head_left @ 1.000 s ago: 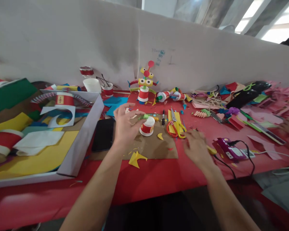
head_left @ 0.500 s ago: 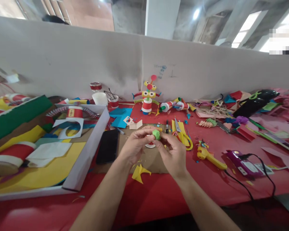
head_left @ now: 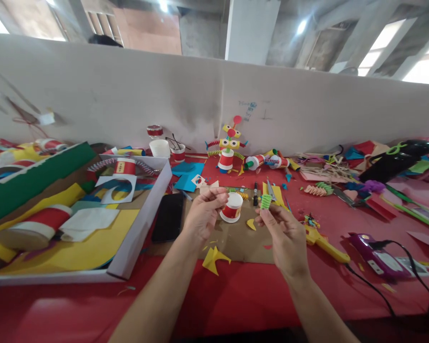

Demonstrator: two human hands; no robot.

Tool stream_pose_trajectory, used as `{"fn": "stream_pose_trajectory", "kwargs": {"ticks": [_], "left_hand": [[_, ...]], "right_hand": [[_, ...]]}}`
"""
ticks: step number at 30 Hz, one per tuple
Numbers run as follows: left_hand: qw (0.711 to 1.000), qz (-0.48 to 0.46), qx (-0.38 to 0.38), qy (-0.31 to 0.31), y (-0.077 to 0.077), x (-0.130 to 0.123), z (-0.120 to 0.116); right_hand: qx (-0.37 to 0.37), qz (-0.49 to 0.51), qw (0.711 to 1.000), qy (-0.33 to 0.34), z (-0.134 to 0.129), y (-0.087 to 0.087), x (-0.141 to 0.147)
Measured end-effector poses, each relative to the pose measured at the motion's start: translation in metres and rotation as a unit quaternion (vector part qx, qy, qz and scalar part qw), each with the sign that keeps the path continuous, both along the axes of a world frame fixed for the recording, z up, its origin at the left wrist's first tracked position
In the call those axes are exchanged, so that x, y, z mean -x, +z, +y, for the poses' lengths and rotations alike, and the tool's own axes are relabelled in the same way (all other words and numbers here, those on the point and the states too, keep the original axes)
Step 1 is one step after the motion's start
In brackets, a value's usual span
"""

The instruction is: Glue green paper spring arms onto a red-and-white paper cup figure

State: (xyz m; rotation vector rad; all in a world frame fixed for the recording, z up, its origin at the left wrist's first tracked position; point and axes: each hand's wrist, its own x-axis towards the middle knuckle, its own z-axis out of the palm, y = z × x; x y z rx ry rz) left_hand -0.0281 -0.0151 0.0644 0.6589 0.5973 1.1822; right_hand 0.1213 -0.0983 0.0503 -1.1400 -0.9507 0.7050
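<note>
Since the earlier frame, our hands have moved apart, and the green folded strip (head_left: 265,202) is with our right hand (head_left: 288,240), pinched near the cup (head_left: 231,212); so one hand alone carries it. Our left hand (head_left: 203,218) curls inward, fingertips close together; whether it holds something, we cannot tell.

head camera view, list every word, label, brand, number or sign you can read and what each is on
No text reads clearly enough to quote.
Blue handwriting on the pale wall: too small and blurred to read.
Small marks on the yellow label of the red and white cup in the box: too small to read.
Yellow marks on the paper cup between the hands: too blurred to read.
</note>
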Motion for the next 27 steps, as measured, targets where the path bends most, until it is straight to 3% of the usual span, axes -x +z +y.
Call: {"fn": "stream_pose_trajectory", "kwargs": {"ticks": [9,22,27], "left_hand": [[0.999,-0.007,-0.026,-0.026,-0.0002,0.0003,-0.0007],[0.999,0.031,-0.024,0.016,0.0007,-0.0011,-0.002],[0.997,0.037,-0.058,0.022,-0.0004,-0.0015,-0.0017]], "right_hand": [[-0.004,-0.002,1.0,0.014,-0.0042,-0.0012,0.0012],[0.017,-0.02,1.0,0.012,-0.0062,-0.0056,0.0065],[0.017,-0.015,0.999,0.022,-0.0062,-0.0061,0.0067]]}}
